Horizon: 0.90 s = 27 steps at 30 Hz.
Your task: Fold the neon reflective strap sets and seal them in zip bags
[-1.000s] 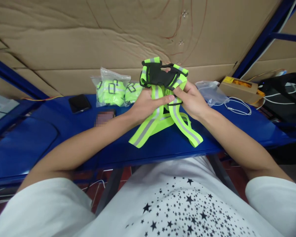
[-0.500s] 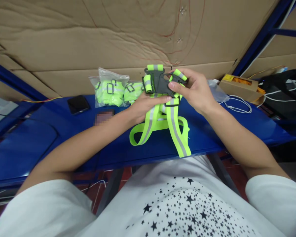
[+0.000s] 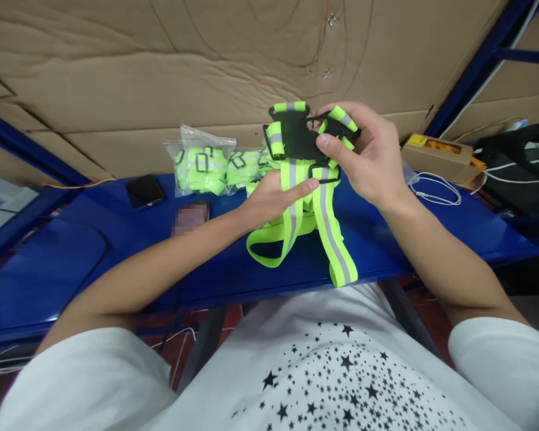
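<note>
A neon yellow reflective harness (image 3: 327,218) with grey stripes hangs from my hands over the desk's front part. At its top is a black plastic buckle piece (image 3: 291,134) with strap ends looped through it. My right hand (image 3: 368,152) pinches the buckle's right side, thumb in front and the fingers behind it. Lower down, my left hand (image 3: 269,197) is closed around the straps, its thumb lying across them below a black slider (image 3: 326,173). The left fingers are hidden behind the webbing.
Clear bags with folded neon straps (image 3: 202,164) stand against the cardboard wall (image 3: 117,78). A black phone (image 3: 145,191) and a blurred-out flat item (image 3: 191,216) lie on the blue desk (image 3: 130,230). At right are a cardboard box (image 3: 438,158) and a white cable (image 3: 444,191).
The buckle end has risen and shifted slightly right in my right hand. My left hand has slid down off the buckle onto the straps, and the hanging loops have swung right.
</note>
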Each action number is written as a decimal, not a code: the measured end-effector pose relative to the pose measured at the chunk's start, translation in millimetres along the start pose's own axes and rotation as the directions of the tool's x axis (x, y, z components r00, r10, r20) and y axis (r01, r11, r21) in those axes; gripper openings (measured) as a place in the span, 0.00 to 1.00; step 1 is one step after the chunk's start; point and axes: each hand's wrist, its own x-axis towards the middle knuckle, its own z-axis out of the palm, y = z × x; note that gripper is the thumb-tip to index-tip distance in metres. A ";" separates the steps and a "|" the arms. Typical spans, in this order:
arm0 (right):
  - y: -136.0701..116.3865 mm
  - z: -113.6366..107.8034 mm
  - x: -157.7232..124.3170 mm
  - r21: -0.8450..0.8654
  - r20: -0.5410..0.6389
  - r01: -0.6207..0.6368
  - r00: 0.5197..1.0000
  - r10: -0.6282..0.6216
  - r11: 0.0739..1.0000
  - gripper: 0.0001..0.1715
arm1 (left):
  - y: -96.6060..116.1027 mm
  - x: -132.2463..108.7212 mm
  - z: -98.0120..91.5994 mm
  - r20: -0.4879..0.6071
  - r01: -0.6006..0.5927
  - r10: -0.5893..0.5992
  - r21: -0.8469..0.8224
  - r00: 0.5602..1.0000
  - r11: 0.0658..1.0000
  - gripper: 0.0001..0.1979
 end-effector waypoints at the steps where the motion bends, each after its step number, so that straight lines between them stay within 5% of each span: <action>1: -2.1 1.4 -1.6 -0.028 -0.011 0.014 1.000 -0.014 1.000 0.24 | 1.3 -0.9 0.9 0.050 0.028 -0.026 -0.040 0.998 0.999 0.28; 4: -9.1 8.9 -8.3 -0.101 -0.032 0.057 0.998 -0.061 0.993 0.22 | 6.8 -5.7 5.8 0.154 0.117 -0.090 -0.175 0.984 0.978 0.28; 7: -14.9 13.1 -12.0 -0.114 -0.043 0.095 0.994 -0.100 0.989 0.18 | 9.8 -8.3 7.7 0.148 0.150 -0.118 -0.230 0.982 0.962 0.23; 15: -16.4 -7.5 1.9 -0.098 0.040 0.094 0.995 -0.091 0.991 0.14 | 0.2 2.4 -11.7 0.219 0.176 -0.178 0.028 0.959 0.984 0.28; 19: -19.5 3.5 -2.8 -0.104 -0.025 0.100 0.994 -0.103 0.990 0.10 | -0.8 -1.7 -2.6 0.279 0.185 -0.170 -0.027 0.945 0.982 0.29; 27: -37.8 24.7 -16.1 -0.277 -0.055 0.032 0.997 -0.049 0.960 0.14 | 9.4 -15.2 23.9 0.117 0.246 -0.222 -0.266 0.968 0.932 0.19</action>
